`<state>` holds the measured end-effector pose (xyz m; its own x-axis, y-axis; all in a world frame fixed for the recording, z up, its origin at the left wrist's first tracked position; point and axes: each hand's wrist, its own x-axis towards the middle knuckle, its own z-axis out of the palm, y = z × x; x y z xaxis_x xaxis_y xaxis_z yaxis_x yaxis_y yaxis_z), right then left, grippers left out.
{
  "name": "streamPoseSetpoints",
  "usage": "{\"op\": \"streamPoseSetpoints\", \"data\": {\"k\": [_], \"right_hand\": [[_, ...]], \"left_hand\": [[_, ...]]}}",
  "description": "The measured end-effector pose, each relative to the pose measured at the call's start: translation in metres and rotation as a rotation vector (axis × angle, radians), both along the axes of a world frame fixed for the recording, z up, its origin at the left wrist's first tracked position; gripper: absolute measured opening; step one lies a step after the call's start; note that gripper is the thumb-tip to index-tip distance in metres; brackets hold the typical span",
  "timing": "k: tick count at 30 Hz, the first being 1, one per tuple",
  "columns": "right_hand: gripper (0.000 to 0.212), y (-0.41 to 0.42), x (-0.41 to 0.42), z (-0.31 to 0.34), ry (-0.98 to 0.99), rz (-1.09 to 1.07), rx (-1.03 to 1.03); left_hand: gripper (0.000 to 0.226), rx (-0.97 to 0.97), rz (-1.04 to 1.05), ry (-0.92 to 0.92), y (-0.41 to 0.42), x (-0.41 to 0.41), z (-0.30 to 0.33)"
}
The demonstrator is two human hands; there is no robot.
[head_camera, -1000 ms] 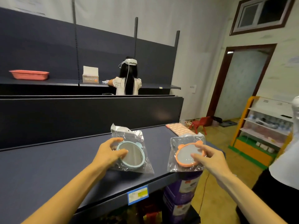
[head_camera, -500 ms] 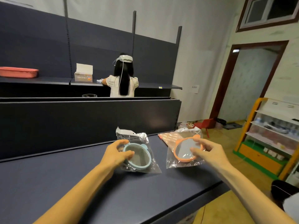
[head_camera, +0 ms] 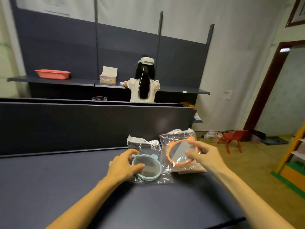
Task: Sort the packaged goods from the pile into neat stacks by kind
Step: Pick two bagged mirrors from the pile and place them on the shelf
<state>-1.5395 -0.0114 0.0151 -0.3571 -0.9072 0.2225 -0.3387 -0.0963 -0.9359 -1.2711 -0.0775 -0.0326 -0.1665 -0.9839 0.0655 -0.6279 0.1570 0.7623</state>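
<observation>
On a dark shelf (head_camera: 49, 187) in a stockroom, my left hand (head_camera: 123, 166) grips a blue mirror (head_camera: 148, 169), my right hand (head_camera: 206, 156) an orange mirror (head_camera: 178, 152).

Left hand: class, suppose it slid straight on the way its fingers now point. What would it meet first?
The left hand points right and slightly away. Past the blue-rimmed mirror packet it already grips, it would probably meet the orange-rimmed mirror packet first, though depth is uncertain.
</observation>
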Motion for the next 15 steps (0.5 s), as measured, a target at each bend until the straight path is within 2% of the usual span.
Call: {"op": "streamPoseSetpoints", "data": {"k": [6, 12, 15], "right_hand": [[0.042, -0.007, 0.001, 0.003, 0.004, 0.061, 0.031], [0.04, -0.013, 0.019, 0.005, 0.014, 0.139, 0.017], [0.04, -0.016, 0.031, -0.002, 0.023, 0.174, 0.022]], "left_hand": [[0.049, -0.076, 0.056, -0.144, 0.013, -0.011, 0.003], [0.046, -0.131, 0.122, -0.164, 0.013, 0.009, 0.008], [0.052, -0.14, 0.117, -0.167, 0.015, 0.017, 0.011]]}}
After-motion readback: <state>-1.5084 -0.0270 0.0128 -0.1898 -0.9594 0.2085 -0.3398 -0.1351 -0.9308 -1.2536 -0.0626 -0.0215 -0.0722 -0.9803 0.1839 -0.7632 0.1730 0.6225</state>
